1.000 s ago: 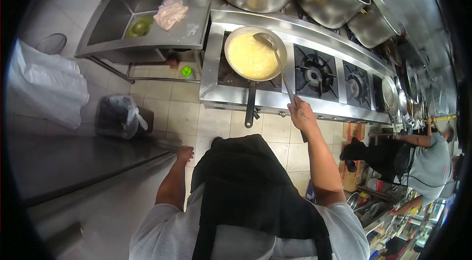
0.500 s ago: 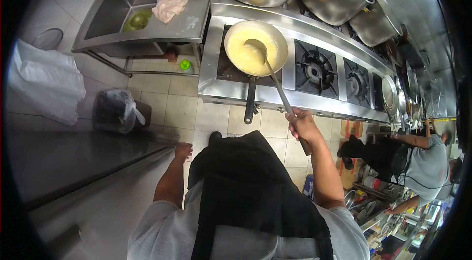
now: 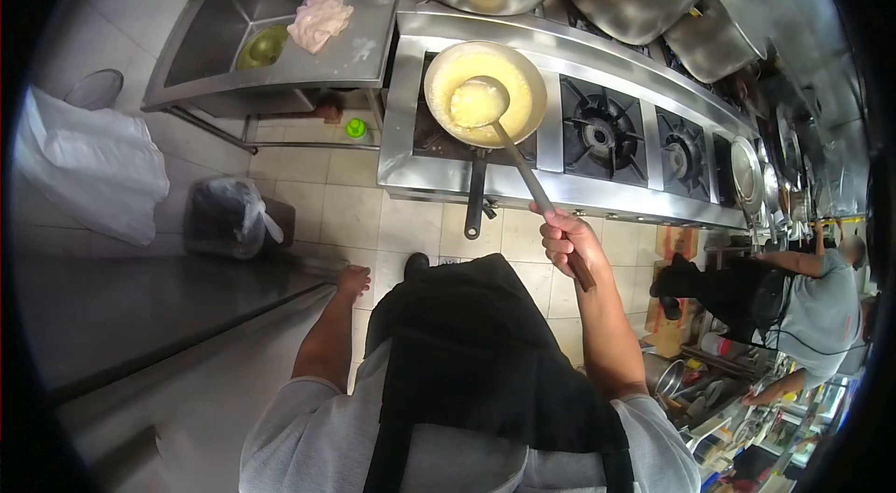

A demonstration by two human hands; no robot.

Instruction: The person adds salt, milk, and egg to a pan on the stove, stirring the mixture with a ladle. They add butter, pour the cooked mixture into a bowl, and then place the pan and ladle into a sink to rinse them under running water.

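One steel stove spans the frame's upper centre, large steel pots crowding its back edge. A sink counter adjoins it at upper left. At upper centre, a pan of pale yellow liquid sits on the leftmost burner, its handle jutting over the stove's front. A ladle crosses the near rim, its shaft gripped by the right hand. The left hand, left of centre, curls beside a steel edge; its hold cannot be told. A pink cloth lies by the sink.
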